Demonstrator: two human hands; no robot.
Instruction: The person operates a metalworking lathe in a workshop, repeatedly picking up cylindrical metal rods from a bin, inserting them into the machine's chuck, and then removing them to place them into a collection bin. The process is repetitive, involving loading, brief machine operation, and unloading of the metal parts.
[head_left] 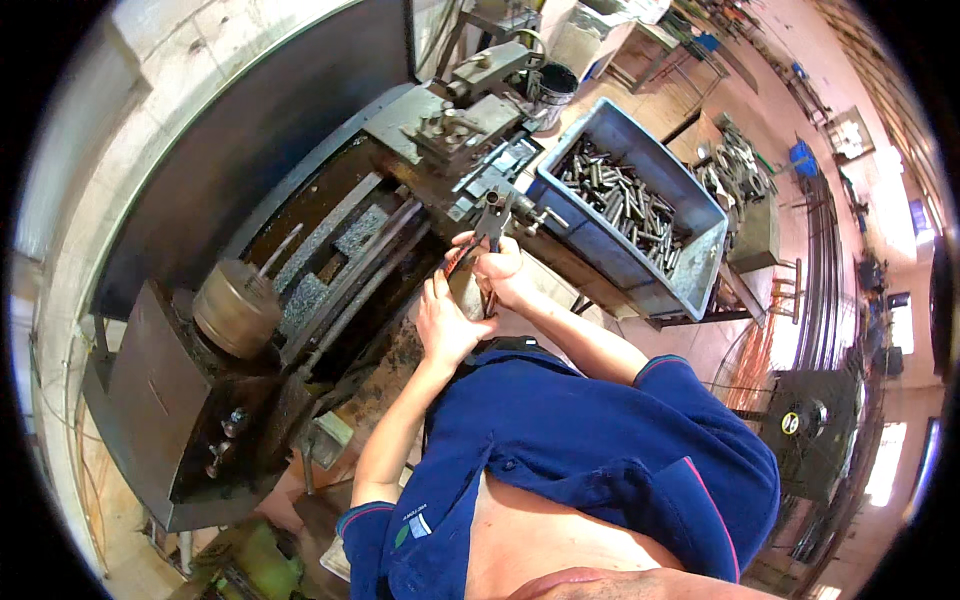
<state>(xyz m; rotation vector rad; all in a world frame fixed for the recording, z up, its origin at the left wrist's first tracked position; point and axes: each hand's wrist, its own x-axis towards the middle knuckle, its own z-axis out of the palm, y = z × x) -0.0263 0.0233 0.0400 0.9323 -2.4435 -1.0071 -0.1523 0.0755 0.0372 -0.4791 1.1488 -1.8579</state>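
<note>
In a workshop, at a grimy metal lathe (330, 260) with its round chuck (237, 308) on the left, the left hand (447, 322) and right hand (508, 280) close together around pliers (487, 240), beside a blue crate (700, 262) of metal rods (620, 205).

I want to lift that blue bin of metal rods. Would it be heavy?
Probably very heavy: the blue bin is heaped with metal rods. The rods look round, so they would likely roll and slide if it tips. The bin's walls look like stiff plastic, but may bend under that weight.
</note>
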